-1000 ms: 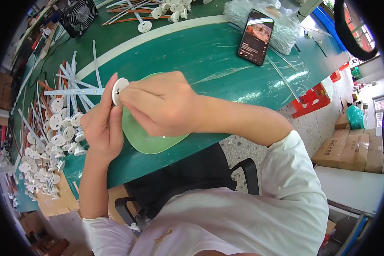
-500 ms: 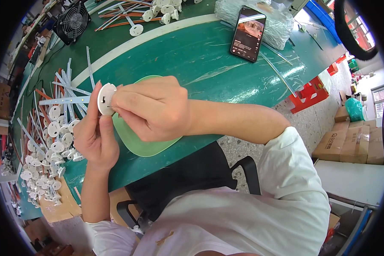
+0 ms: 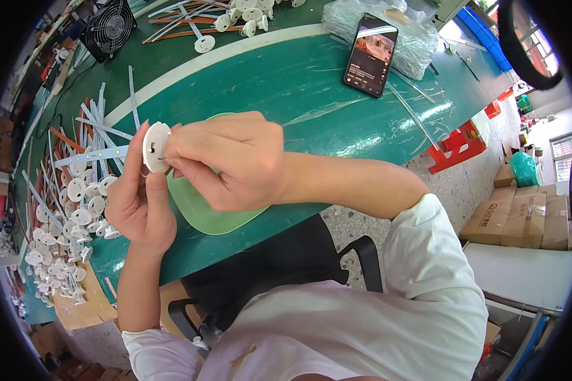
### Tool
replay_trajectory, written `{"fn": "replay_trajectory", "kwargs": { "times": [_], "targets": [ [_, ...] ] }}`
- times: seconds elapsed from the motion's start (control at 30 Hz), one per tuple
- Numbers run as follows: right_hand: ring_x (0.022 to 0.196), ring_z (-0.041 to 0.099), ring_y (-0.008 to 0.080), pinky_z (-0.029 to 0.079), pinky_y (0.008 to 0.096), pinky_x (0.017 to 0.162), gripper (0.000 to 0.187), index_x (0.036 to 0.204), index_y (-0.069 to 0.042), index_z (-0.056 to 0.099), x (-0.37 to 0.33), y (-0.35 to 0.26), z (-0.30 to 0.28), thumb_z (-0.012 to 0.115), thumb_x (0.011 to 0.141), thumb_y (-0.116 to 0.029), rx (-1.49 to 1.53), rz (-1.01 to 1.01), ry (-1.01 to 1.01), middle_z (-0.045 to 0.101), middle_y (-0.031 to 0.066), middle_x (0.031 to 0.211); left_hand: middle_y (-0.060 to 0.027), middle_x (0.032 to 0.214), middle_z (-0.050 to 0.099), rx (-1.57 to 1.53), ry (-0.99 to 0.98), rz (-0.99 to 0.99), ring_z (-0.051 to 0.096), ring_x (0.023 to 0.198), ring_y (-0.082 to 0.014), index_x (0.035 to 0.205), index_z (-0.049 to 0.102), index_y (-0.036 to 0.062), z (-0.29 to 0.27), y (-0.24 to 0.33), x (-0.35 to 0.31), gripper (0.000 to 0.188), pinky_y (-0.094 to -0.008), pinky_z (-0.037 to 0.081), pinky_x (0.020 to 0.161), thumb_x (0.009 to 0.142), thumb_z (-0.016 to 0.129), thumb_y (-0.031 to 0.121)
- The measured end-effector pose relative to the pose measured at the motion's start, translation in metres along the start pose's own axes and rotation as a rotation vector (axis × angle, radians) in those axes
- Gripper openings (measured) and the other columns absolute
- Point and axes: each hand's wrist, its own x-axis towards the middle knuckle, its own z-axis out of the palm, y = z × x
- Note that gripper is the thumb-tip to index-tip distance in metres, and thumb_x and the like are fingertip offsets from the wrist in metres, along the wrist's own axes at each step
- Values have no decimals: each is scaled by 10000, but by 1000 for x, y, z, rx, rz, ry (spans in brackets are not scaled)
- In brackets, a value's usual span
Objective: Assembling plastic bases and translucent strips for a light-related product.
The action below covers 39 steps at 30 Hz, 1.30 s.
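My left hand (image 3: 141,213) grips a white round end cap (image 3: 154,141) by its rim, thumb below and fingers behind. The cap stands nearly on edge, its face with a small dark slot turned toward my right hand. A pale strip dotted with small LEDs (image 3: 98,154) runs out from behind it to the left. At the cap's right edge, my right hand (image 3: 235,162) is closed in a pinch. A thin dark tip shows beside its fingertips, but the rest of what they hold is hidden. Under my right hand lies a light green tray (image 3: 219,219), partly covered.
Many white caps with strips (image 3: 67,241) are heaped at the left table edge. More strips and caps (image 3: 197,32) lie at the back. A phone (image 3: 370,57) leans against a clear plastic bag (image 3: 416,47). A black fan (image 3: 110,30) stands far left; a black chair (image 3: 267,254) is near me.
The whole view has shifted slightly. Both hands keep nearly the same hold at the cap; no clear change in grip is visible.
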Motion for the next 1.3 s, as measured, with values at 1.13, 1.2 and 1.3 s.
{"fn": "replay_trajectory", "kwargs": {
  "times": [1.13, 1.2, 1.3],
  "targets": [
    [627, 673, 283, 532, 340, 528, 179, 920, -30, 657, -8, 11, -5, 690, 755, 30, -158, 85, -350, 689, 105, 788, -101, 695, 646, 375, -155, 92, 511, 527, -120, 1305, 623, 6, -12, -3, 13, 396, -245, 415, 548, 911, 636, 44],
    [630, 668, 284, 529, 348, 526, 189, 921, -35, 649, -14, 15, -3, 693, 747, 24, -169, 101, -344, 685, 101, 785, -109, 682, 629, 478, -191, 70, 499, 515, -136, 1301, 627, 5, -11, -1, 16, 392, -253, 410, 541, 909, 632, 35],
    [633, 659, 285, 525, 360, 525, 198, 915, -40, 639, -13, 19, -5, 690, 733, 20, -103, 103, -341, 674, 93, 772, -114, 684, 630, 479, -251, -4, 529, 529, -130, 1275, 646, 4, -17, 1, 19, 403, -256, 425, 550, 873, 675, 20]
  ]
}}
